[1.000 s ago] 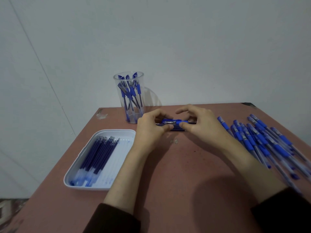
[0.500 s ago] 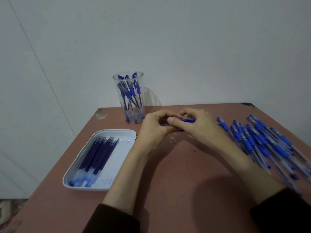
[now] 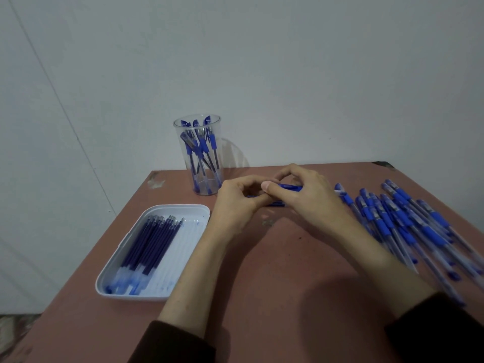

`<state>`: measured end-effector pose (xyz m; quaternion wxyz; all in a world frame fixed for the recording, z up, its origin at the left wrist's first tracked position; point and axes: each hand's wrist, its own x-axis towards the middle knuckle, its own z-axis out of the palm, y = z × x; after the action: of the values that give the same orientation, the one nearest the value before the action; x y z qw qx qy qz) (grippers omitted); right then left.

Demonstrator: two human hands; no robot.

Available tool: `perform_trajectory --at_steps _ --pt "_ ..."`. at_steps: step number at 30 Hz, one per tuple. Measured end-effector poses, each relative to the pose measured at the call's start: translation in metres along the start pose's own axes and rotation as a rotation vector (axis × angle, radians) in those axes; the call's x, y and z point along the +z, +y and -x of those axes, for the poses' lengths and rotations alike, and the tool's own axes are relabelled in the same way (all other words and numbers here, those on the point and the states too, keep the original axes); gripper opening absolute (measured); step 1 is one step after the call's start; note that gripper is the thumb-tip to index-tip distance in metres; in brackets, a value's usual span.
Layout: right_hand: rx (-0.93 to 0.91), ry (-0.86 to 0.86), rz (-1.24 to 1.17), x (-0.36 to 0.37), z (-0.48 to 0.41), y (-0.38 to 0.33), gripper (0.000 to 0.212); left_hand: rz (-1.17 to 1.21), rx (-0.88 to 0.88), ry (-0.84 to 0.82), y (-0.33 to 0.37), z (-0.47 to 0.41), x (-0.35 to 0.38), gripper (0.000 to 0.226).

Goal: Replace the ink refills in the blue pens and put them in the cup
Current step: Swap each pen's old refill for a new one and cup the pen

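While the left hand [image 3: 235, 203] and right hand [image 3: 306, 197] meet, pinching one pen [image 3: 290, 188] near the cup [image 3: 200, 153], it lies left-right above the desk [image 3: 288, 258], tip hidden. The reddish desk abuts a pale wall [image 3: 288, 74].

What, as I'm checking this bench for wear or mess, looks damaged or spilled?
The table is chipped pale at its far-left corner beside the cup, and a small pale scuff marks its middle. The white tray shows what look like faint blue smears near the refills. Nothing looks spilled; the loose pens lie fanned at the right.
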<state>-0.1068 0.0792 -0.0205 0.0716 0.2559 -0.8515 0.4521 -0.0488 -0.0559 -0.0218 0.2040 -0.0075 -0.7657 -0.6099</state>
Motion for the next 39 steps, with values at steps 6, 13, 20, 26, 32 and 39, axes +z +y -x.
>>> perform_trajectory --at_steps 6,13,20,26,32,39 --pt "-0.035 0.010 -0.114 0.005 0.000 -0.004 0.031 0.044 0.017 0.055 -0.001 0.000 0.000 0.018" --pt "-0.204 -0.041 -0.101 0.006 -0.018 -0.024 0.012 -0.206 0.031 0.489 0.011 -0.022 -0.032 0.051" --pt "-0.387 0.195 -0.428 -0.002 -0.096 -0.110 0.007 -0.422 -0.235 0.459 0.007 -0.062 -0.081 0.112" --pt "-0.389 0.221 -0.388 0.036 -0.135 -0.128 0.002 -0.212 -0.183 0.324 -0.014 -0.069 -0.083 0.094" --pt "-0.329 0.092 0.149 0.062 -0.148 -0.115 0.036 -0.176 -0.113 0.346 -0.024 -0.070 -0.083 0.086" --pt "-0.240 -0.026 0.366 0.065 -0.154 -0.118 0.028 -0.164 -0.114 0.330 -0.025 -0.070 -0.085 0.086"
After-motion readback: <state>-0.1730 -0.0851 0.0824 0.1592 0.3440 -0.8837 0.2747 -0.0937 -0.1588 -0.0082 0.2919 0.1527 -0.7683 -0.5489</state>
